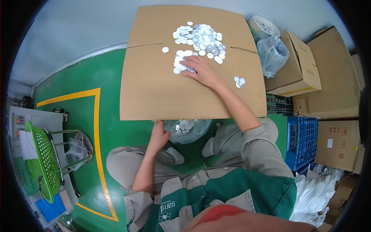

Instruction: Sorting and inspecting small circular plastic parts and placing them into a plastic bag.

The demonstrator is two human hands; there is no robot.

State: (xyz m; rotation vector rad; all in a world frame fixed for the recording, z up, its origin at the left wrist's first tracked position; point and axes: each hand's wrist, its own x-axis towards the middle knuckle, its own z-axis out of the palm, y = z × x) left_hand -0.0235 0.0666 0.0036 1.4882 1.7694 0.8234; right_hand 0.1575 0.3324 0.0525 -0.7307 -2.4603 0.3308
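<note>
My right hand (199,72) lies over a small cluster of round white discs (181,60), its fingers stretched out and touching them. The discs rest on a brown cardboard box top (154,92). Behind that cluster spreads a larger heap of white and silver-grey discs (203,36). At the box's near edge, my left hand (156,137) is closed with the thumb pointing right; its fingertips are hidden at the edge. Beside it, below the edge, a clear plastic bag (197,133) contains several discs. Whether the left hand grips the bag or the cardboard cannot be made out.
A few discs (239,81) lie apart at the right of the box top, and a single disc (165,50) at the left. Cardboard boxes (328,73) and a blue pallet (301,143) stand on the right. A green chair (42,162) is at the left.
</note>
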